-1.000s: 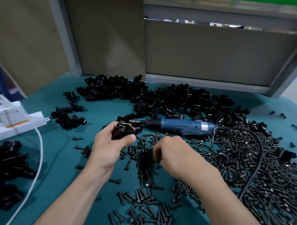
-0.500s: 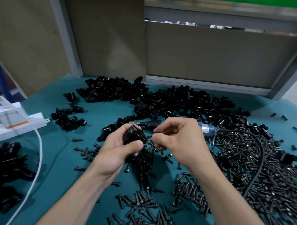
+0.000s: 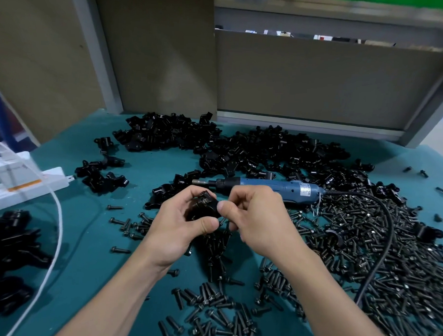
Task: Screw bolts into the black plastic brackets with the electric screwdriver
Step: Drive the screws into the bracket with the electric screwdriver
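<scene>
My left hand point(image 3: 181, 227) grips a black plastic bracket point(image 3: 205, 205) above the green table. My right hand point(image 3: 256, 217) meets it from the right, thumb and fingers pinched at the bracket's edge; the bolt they seem to hold is mostly hidden. The blue electric screwdriver point(image 3: 270, 187) lies on the table just behind both hands, bit pointing left, its black cable point(image 3: 387, 233) curving off to the right. Loose black bolts point(image 3: 364, 250) cover the table on the right and in front.
A big heap of black brackets point(image 3: 241, 148) lies at the back, with a smaller cluster point(image 3: 100, 175) on the left and more brackets point(image 3: 6, 247) at the left edge. A white power strip point(image 3: 24, 184) with a white cord point(image 3: 56, 226) sits left. Grey panels wall the table's rear.
My right hand came up from the bolt pile to the bracket and has now dropped slightly, uncovering the screwdriver. My left hand lifted the bracket toward the middle.
</scene>
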Demonstrator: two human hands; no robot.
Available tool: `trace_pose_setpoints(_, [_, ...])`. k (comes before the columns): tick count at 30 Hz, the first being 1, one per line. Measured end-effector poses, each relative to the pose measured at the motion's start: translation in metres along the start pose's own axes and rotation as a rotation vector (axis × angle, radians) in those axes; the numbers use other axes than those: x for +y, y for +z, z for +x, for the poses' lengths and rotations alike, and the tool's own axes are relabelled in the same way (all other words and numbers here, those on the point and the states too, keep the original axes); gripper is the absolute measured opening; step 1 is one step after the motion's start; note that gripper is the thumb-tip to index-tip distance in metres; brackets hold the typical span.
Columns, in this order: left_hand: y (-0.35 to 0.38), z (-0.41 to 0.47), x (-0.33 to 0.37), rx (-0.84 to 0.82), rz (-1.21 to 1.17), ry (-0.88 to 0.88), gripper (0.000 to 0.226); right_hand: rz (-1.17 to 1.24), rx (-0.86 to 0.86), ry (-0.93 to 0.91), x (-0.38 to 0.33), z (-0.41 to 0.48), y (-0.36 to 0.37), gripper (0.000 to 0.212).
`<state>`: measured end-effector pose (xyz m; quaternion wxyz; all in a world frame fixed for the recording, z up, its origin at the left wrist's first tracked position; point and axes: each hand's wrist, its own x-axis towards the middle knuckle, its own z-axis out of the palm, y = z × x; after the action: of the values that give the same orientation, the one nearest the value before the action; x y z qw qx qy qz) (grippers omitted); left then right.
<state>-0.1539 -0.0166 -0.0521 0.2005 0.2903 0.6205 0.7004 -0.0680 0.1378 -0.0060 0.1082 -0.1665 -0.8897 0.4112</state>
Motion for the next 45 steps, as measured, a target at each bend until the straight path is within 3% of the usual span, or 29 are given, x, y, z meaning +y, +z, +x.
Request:
trace_pose_setpoints(7, [0.003,-0.001,-0.001,-0.007,0.064,-0.009,0.034,-0.17,-0.183,-0.057,0.003,0.004,-0.015,0.019])
trace_pose_setpoints(14, [0.002,-0.002,-0.003,0.01,0.09,-0.021,0.037,-0.246,-0.137,-0.079,0.008,0.003,-0.002,0.034])
trace_pose_setpoints(21, [0.002,0.002,-0.005,0.039,0.151,-0.047,0.038,-0.115,-0.076,0.029,0.007,0.003,-0.003,0.021])
trace_pose_setpoints(29, [-0.002,0.0,-0.005,-0.023,0.052,-0.097,0.033,-0.152,-0.091,-0.081,0.008,0.002,-0.004,0.016])
trace_pose_setpoints(37, [0.0,-0.004,-0.002,-0.024,0.242,-0.031,0.034,-0.179,-0.072,-0.105,0.016,0.0,0.004,0.039])
trace_pose_setpoints(41, [0.005,-0.007,0.0,0.025,0.421,0.133,0.036,-0.048,0.001,-0.114,0.018,0.0,0.011,0.05])
trace_pose_setpoints(45, [0.01,-0.007,-0.002,0.083,0.466,0.185,0.039,0.054,0.021,-0.037,0.019,0.002,0.015,0.048])
